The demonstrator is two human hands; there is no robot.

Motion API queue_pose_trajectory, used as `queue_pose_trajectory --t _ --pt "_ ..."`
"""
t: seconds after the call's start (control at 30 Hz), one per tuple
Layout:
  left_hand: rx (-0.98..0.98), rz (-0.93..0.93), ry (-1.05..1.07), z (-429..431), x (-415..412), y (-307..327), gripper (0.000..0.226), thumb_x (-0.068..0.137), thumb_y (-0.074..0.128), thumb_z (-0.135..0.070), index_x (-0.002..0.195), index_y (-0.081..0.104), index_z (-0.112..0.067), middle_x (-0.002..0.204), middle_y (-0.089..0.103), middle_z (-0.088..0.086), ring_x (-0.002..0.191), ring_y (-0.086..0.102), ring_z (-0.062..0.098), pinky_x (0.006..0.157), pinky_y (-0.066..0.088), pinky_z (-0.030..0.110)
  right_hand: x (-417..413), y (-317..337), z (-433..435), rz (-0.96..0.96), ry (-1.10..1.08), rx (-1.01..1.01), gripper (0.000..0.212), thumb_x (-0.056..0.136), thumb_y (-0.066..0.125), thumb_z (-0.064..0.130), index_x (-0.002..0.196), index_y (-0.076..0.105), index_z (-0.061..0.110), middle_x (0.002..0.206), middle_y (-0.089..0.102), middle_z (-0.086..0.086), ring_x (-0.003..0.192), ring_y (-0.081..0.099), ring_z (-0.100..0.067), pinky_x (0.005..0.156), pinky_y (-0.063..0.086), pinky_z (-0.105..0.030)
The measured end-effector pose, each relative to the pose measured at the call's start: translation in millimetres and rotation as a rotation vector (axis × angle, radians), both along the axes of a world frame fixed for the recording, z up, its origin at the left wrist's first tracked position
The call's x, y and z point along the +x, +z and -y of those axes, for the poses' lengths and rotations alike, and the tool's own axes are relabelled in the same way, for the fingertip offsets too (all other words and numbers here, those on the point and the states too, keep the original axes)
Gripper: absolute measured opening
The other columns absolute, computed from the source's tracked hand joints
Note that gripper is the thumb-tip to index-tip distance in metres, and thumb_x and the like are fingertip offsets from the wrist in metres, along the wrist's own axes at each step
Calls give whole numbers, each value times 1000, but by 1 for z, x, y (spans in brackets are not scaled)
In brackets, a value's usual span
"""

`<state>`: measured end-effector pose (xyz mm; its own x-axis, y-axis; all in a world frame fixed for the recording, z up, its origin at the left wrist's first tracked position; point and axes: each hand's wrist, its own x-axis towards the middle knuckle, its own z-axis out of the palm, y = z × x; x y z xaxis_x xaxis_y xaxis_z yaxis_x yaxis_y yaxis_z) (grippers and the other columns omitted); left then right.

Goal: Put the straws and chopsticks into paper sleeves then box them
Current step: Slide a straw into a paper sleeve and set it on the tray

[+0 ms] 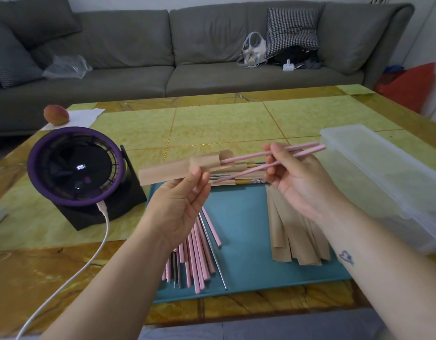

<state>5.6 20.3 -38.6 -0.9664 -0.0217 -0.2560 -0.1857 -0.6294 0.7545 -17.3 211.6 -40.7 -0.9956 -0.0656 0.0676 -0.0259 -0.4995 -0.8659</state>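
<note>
Left hand [180,204]: fingers curled, pinching paper sleeve [163,173] above mat [246,241].
Right hand [295,185]: pinches pink chopsticks [249,155]; one tip in sleeve mouth, the other seemingly outside.
Done: little; box [374,153] looks empty.
Left: loose pile [197,261], spare sleeves [293,236], boxing.

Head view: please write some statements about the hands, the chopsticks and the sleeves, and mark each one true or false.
1. The left hand holds a paper sleeve. True.
2. The right hand holds two pink chopsticks. True.
3. The purple fan stands to the right of the teal mat. False: it stands to the left of the mat.
4. The spare sleeves lie inside the plastic box. False: they lie on the mat, beside the box.
</note>
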Motion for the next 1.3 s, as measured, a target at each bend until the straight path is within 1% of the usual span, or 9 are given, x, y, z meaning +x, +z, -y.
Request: queue_pose_trajectory --t 0.17,0.37,0.5,0.63,0.8,0.93,1.0,1.13,1.3 --pt "-66 -32 -2 0 1 0 11 89 55 -5 80 61 -7 62 69 -4 61 68 3 61 55 15 0 7 -9 65 201 29 17 77 57 9 82 74 8 65 58 -1 56 53 -9 57 53 -20" --pt "-173 -84 -55 -5 5 2 10 88 54 -2 82 63 -4 61 69 -3 61 68 4 61 55 16 6 4 0 87 326 43 18 72 62 12 84 75 9 64 57 0 55 53 -7 58 54 -21" --pt "-139 -48 -35 -5 4 0 10 89 54 -4 83 62 -5 61 68 -4 61 68 3 62 55 15 5 4 7 70 179 25 16 84 55 17 89 66 7 59 52 1 52 48 -7 55 51 -18" --pt "-145 -48 -3 -1 1 -1 11 90 55 -6 81 62 -6 60 68 -5 62 68 2 64 55 14 -1 3 -6 33 -87 60 15 91 51 8 79 60 5 54 53 2 53 46 -8 54 47 -18" --pt "-162 -56 -26 -6 2 -2 10 89 54 -4 83 62 -6 61 69 -4 61 68 3 63 55 15 5 -10 8 -100 -39 444 6 84 62 11 79 64 12 58 61 7 56 56 -4 67 51 -23" --pt "-182 -55 -23 -4 2 -3 9 89 55 -4 84 62 -5 62 69 -4 61 68 3 65 56 15 4 -4 7 -133 -48 508 15 80 63 26 83 66 12 61 62 7 58 56 -3 68 51 -24" --pt "-189 -50 14 2 -1 -4 8 89 56 -5 85 63 -5 62 70 -3 63 68 3 67 57 16 1 2 -6 -107 -143 427 21 83 59 30 86 64 9 64 61 6 58 53 -7 66 49 -25" --pt "-186 -15 85 13 -7 -11 7 90 57 -6 86 63 -6 65 71 -3 65 69 4 67 57 17 -4 14 -26 -42 -390 69 18 96 49 17 82 58 11 71 59 -2 60 53 -10 60 47 -21" --pt "-202 23 67 7 -8 -18 7 90 57 -6 87 63 -5 68 69 -1 65 69 4 70 57 18 -2 12 -16 33 -338 -130 25 98 44 25 79 54 12 61 61 -1 52 54 -10 51 46 -19"
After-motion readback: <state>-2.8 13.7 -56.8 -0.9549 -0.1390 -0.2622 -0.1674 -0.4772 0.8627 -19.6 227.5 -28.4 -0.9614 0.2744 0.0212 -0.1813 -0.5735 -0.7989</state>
